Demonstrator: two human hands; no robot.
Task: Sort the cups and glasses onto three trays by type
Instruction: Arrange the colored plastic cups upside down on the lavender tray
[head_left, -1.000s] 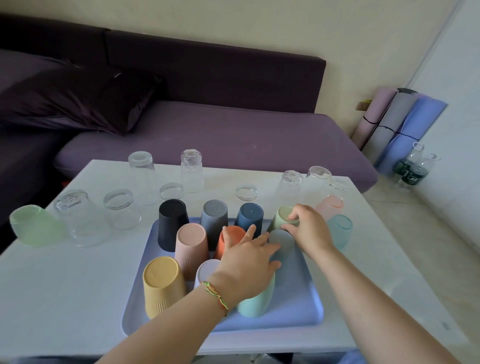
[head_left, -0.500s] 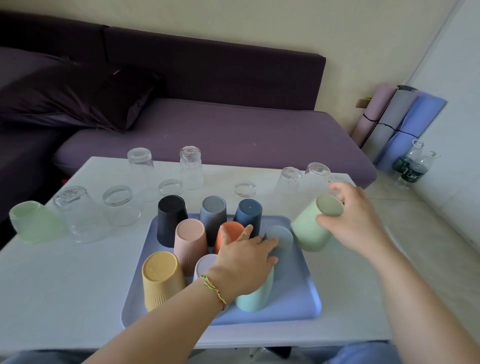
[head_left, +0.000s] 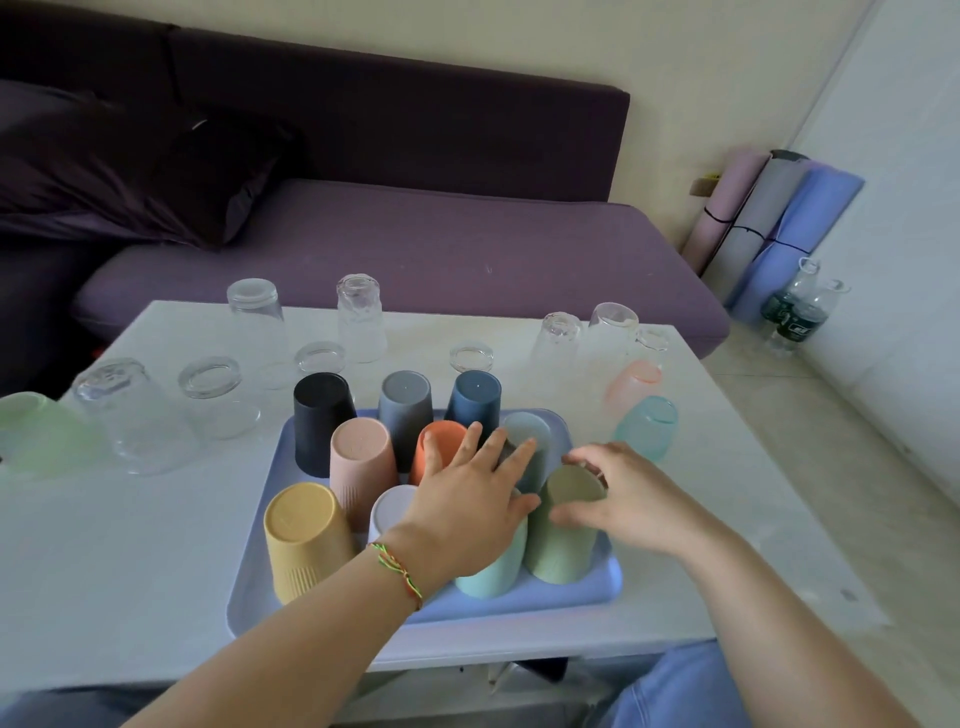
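A blue tray (head_left: 571, 592) on the white table (head_left: 130, 545) holds several upturned matte cups: black (head_left: 317, 421), grey (head_left: 405, 410), navy (head_left: 475, 397), pink (head_left: 361, 462), orange (head_left: 441, 441), yellow (head_left: 306, 540), white (head_left: 392, 509), mint (head_left: 493, 571), grey-blue (head_left: 530, 436). My right hand (head_left: 623, 493) grips a sage green cup (head_left: 563, 535) standing upturned at the tray's front right. My left hand (head_left: 467, 499) rests with straight fingers over the mint and orange cups. Clear glasses (head_left: 358, 317) stand upturned behind the tray.
Tinted glasses stand off the tray: a green one (head_left: 36, 431) at far left, a pink one (head_left: 631, 387) and a teal one (head_left: 647, 426) at right. A purple sofa (head_left: 415, 244) lies beyond the table. Rolled mats (head_left: 769, 223) and water bottles (head_left: 795, 306) stand by the right wall.
My right hand lifted the sage green cup from the tray's back row, swung it right, then set it down upturned at the tray's front right. My left hand stayed on the cups.
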